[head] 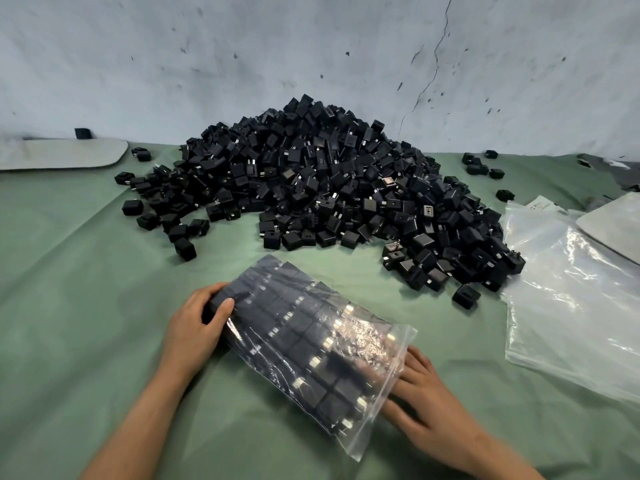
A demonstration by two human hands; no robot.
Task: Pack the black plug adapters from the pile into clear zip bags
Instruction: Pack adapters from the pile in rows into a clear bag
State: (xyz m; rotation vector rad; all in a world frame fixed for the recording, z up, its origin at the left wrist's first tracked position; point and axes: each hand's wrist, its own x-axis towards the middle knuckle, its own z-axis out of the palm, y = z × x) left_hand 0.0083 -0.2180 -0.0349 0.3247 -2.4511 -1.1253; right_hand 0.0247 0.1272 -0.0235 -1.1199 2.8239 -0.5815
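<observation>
Zip bag (pixel 311 348) is lying slantwise on green cloth (pixel 86 306), packed w/ neat rows of black adapters (pixel 270 306), just in front of the pile (pixel 329 188). Left hand (pixel 197 323) is gripping the bag's closed far end, thumb curled over the top. Right hand (pixel 426 400) is lying flat at the open mouth, fingers straight, holding nothing; can't tell if they're inside the lip or under it. Looks like squaring the load before sealing. Doing it well means nudging rows toward the left hand, getting the lip lying free of plugs, pressing air out, then running the zip end to end. Empty bags (pixel 568 306) are lying at right.
</observation>
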